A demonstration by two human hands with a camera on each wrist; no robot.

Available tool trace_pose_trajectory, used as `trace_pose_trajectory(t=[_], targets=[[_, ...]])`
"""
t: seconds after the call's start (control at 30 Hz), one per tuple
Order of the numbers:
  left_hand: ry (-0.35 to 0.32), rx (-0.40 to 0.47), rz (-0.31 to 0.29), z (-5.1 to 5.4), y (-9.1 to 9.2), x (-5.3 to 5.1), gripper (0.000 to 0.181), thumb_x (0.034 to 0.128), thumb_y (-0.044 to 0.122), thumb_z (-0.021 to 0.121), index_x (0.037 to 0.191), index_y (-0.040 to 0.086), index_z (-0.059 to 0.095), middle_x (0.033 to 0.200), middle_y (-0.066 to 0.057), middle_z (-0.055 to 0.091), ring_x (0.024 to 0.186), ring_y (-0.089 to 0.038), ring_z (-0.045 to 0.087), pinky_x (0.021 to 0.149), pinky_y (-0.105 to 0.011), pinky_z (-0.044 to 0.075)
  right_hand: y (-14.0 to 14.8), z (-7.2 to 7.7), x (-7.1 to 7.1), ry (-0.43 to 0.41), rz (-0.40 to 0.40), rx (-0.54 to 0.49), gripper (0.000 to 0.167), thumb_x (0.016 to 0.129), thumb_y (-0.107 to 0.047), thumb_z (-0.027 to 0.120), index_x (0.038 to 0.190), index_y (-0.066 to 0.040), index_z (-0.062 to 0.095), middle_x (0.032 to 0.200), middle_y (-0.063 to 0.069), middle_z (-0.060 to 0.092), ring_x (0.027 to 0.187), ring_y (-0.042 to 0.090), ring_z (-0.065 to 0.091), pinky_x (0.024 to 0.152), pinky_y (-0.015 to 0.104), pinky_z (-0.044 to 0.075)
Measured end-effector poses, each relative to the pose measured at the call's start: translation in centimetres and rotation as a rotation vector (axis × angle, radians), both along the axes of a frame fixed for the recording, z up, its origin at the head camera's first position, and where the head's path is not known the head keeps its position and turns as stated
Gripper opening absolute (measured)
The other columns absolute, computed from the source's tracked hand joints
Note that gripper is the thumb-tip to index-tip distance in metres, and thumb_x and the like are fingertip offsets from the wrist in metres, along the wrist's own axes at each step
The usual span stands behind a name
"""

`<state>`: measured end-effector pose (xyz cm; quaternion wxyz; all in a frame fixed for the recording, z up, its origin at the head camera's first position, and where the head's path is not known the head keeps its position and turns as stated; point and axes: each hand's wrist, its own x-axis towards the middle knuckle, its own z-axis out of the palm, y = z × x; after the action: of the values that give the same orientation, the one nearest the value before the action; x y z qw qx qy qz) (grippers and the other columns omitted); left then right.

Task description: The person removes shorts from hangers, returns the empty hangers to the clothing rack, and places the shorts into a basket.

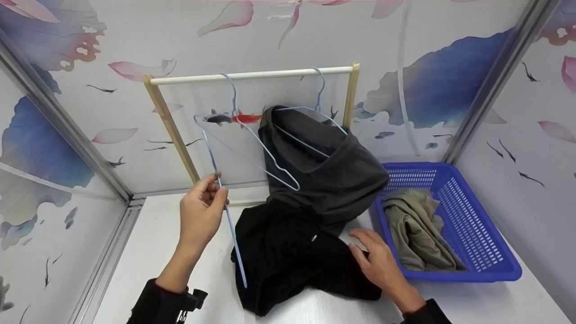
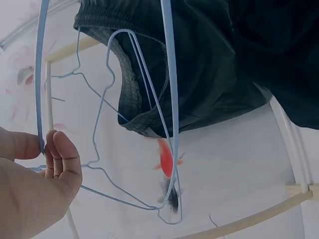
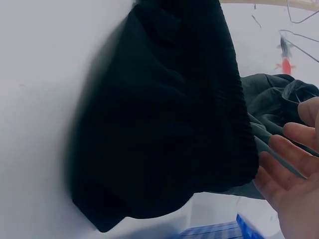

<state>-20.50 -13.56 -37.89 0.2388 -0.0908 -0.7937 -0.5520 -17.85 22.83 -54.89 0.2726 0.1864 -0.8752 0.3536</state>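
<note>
My left hand (image 1: 202,207) pinches a light blue wire hanger (image 1: 210,153) between thumb and fingers, holding it nearly edge-on to the head camera. Its lower end hangs over black shorts (image 1: 288,252) that lie on the white table. Beside the right part of these shorts is my right hand (image 1: 382,267), its fingers loosely extended. In the right wrist view, the fingertips (image 3: 266,172) are at the ribbed elastic waistband (image 3: 239,104); whether they press on it I cannot tell. Dark grey shorts (image 1: 355,171) hang behind on another blue hanger (image 1: 321,90), waistband facing forward.
A small rack with a white rod (image 1: 193,78) and wooden posts (image 1: 171,128) stands at the back. One bare blue hanger (image 1: 234,96) hangs on its rod. To the right, a blue plastic basket (image 1: 488,234) holds a folded olive garment (image 1: 416,229). Patterned panels enclose the table.
</note>
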Motion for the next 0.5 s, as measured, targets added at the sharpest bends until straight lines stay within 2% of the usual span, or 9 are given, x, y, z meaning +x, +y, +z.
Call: trace_pose_trajectory(t=[0.2,0.27,0.37,0.5], targets=[[-0.003,-0.046,0.028,0.8,-0.7,-0.9,0.031,0.0982,-0.003,0.06,0.128,-0.011,0.064,0.089,-0.014,0.065,0.07,-0.006,0.063,0.064,-0.013,0.051,-0.1,0.7,-0.6,0.073,0.024,0.008,0.03,0.088,0.003,0.077,0.117,-0.004,0.073,0.116,0.011,0.07,0.11,0.027,0.066,0.095,0.026,0.049],[-0.004,-0.059,0.03,1.2,-0.8,-1.1,0.031,0.0982,-0.003,0.06,0.128,-0.011,0.064,0.088,-0.014,0.065,0.069,-0.005,0.062,0.063,-0.013,0.051,-0.2,1.0,-0.8,0.094,0.032,0.007,0.03,0.088,0.002,0.077,0.117,-0.004,0.073,0.116,0.011,0.07,0.11,0.027,0.066,0.097,0.023,0.047],[-0.007,-0.078,0.031,1.7,-1.0,-1.3,0.032,0.0982,-0.002,0.06,0.128,-0.011,0.064,0.087,-0.013,0.065,0.067,-0.004,0.061,0.062,-0.013,0.051,-0.4,1.4,-1.1,0.115,0.041,0.007,0.03,0.088,0.002,0.077,0.117,-0.004,0.073,0.117,0.012,0.07,0.111,0.027,0.066,0.097,0.027,0.047],[-0.012,-0.104,0.043,2.4,-1.4,-1.8,0.031,0.0976,-0.002,0.06,0.126,-0.012,0.065,0.086,-0.014,0.066,0.065,-0.001,0.058,0.061,-0.012,0.049,-0.8,1.9,-1.3,0.146,0.058,-0.004,0.031,0.087,0.003,0.077,0.117,-0.002,0.073,0.117,0.014,0.07,0.111,0.028,0.066,0.1,0.022,0.045]])
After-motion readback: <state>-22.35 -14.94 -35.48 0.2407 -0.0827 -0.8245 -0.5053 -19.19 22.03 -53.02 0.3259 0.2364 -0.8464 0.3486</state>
